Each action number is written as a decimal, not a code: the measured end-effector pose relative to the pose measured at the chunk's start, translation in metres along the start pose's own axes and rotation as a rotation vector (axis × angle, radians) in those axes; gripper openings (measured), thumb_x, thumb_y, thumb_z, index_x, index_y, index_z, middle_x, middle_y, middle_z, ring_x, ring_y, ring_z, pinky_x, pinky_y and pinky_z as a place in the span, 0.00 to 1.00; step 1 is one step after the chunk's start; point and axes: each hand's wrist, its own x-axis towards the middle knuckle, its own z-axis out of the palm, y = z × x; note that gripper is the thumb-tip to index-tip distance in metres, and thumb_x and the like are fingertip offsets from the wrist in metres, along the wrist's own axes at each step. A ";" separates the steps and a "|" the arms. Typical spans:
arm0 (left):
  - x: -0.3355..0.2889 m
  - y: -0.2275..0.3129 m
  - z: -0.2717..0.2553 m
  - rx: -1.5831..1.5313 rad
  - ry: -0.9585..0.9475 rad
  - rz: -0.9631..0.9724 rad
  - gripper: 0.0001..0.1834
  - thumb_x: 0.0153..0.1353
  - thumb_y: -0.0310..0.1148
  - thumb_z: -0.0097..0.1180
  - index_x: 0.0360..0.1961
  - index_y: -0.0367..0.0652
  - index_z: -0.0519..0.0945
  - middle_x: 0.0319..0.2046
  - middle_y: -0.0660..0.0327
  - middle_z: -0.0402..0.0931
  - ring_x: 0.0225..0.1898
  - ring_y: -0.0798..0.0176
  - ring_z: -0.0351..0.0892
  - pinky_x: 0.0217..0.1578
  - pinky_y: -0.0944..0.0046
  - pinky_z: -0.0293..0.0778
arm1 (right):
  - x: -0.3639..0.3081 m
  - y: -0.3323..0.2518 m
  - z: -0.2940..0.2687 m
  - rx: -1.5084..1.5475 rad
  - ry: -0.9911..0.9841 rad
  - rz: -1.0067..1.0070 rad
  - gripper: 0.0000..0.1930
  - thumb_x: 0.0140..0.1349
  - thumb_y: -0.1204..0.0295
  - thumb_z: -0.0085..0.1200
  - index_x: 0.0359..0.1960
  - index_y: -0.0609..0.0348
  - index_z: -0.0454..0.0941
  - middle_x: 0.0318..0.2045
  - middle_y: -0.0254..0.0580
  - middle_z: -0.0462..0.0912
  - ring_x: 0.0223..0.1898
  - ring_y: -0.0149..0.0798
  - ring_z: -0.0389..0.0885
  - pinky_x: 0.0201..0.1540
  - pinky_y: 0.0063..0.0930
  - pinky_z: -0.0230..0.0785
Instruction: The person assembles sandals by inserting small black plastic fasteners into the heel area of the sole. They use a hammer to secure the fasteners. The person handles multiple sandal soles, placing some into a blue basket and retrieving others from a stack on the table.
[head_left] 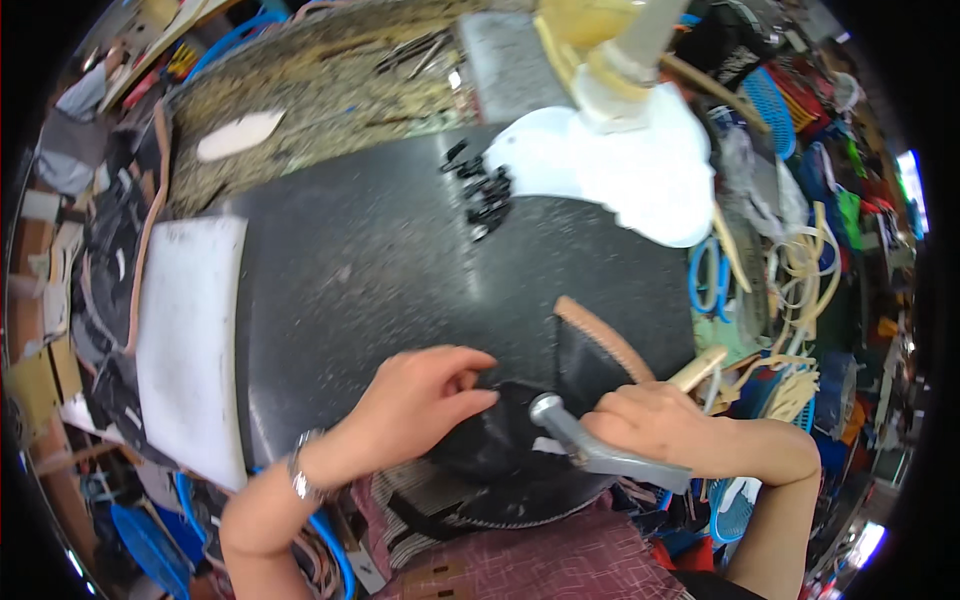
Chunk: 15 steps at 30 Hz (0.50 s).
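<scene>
My right hand (pixel 650 420) is closed around a hammer (pixel 575 435), its grey metal head pointing toward the middle and its pale wooden handle end (pixel 703 368) sticking out beyond the fist. Beneath the hammer lies a dark, black leather piece (pixel 500 440) at the table's near edge, partly hanging over my lap, with a small white patch by the hammer head. My left hand (pixel 425 395) is beside this piece, fingers curled but thumb and forefinger apart, with nothing visible between them. A black piece with a tan notched edge (pixel 605 335) rests just beyond my right hand.
Small black parts (pixel 485 195) are heaped on the dark tabletop (pixel 350 270). A white board (pixel 190 340) stands at the left, and a lamp (pixel 620 90) lights a white area at the far right. Blue-handled scissors (pixel 708 280) and loose pale strips (pixel 805 260) lie on the right.
</scene>
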 end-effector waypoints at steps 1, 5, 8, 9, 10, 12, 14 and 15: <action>0.005 -0.003 -0.007 0.055 -0.019 0.055 0.15 0.51 0.26 0.61 0.42 0.37 0.78 0.27 0.59 0.77 0.27 0.66 0.76 0.30 0.68 0.72 | 0.005 -0.004 -0.003 0.008 -0.032 0.008 0.13 0.48 0.73 0.52 0.36 0.58 0.69 0.24 0.37 0.67 0.24 0.37 0.74 0.22 0.30 0.67; 0.019 -0.009 -0.019 0.214 -0.080 0.230 0.12 0.49 0.27 0.61 0.37 0.40 0.79 0.28 0.57 0.77 0.29 0.57 0.78 0.31 0.63 0.73 | 0.017 -0.004 -0.012 -0.005 -0.105 0.046 0.13 0.48 0.72 0.52 0.37 0.59 0.69 0.22 0.37 0.66 0.22 0.37 0.74 0.19 0.31 0.65; 0.025 -0.014 -0.015 0.300 -0.047 0.299 0.10 0.48 0.26 0.60 0.34 0.42 0.79 0.29 0.58 0.76 0.29 0.56 0.78 0.31 0.61 0.74 | 0.029 -0.002 -0.022 -0.042 -0.097 0.068 0.14 0.47 0.70 0.54 0.36 0.59 0.69 0.22 0.37 0.66 0.20 0.37 0.74 0.17 0.31 0.65; 0.026 -0.016 -0.013 0.332 -0.024 0.318 0.09 0.48 0.25 0.60 0.34 0.42 0.79 0.29 0.58 0.76 0.29 0.56 0.78 0.31 0.61 0.74 | 0.036 -0.001 -0.027 -0.053 -0.065 0.071 0.14 0.47 0.70 0.55 0.36 0.59 0.69 0.22 0.37 0.66 0.19 0.37 0.74 0.17 0.31 0.65; 0.027 -0.017 -0.011 0.338 -0.009 0.355 0.09 0.48 0.25 0.59 0.33 0.42 0.79 0.29 0.59 0.76 0.29 0.57 0.78 0.30 0.61 0.74 | 0.041 -0.001 -0.028 -0.066 -0.032 0.085 0.15 0.47 0.70 0.56 0.36 0.59 0.69 0.21 0.37 0.67 0.18 0.38 0.74 0.16 0.31 0.65; 0.026 -0.020 -0.009 0.351 0.026 0.425 0.08 0.47 0.24 0.57 0.32 0.43 0.78 0.29 0.60 0.76 0.28 0.58 0.78 0.28 0.62 0.74 | 0.054 0.001 -0.021 -0.036 -0.056 0.127 0.15 0.47 0.69 0.57 0.36 0.59 0.69 0.21 0.37 0.67 0.18 0.38 0.74 0.17 0.30 0.65; 0.021 -0.030 -0.002 0.349 0.087 0.525 0.09 0.46 0.25 0.56 0.32 0.42 0.78 0.29 0.61 0.76 0.28 0.59 0.77 0.27 0.63 0.74 | 0.062 0.002 -0.019 -0.016 -0.078 0.169 0.16 0.47 0.70 0.57 0.37 0.60 0.69 0.20 0.38 0.67 0.18 0.39 0.75 0.18 0.30 0.67; 0.018 -0.035 0.000 0.348 0.118 0.574 0.09 0.46 0.25 0.55 0.32 0.41 0.78 0.30 0.61 0.76 0.27 0.59 0.77 0.26 0.64 0.74 | 0.063 0.003 -0.020 -0.007 -0.089 0.172 0.16 0.47 0.70 0.57 0.37 0.60 0.69 0.20 0.38 0.67 0.18 0.39 0.75 0.18 0.30 0.67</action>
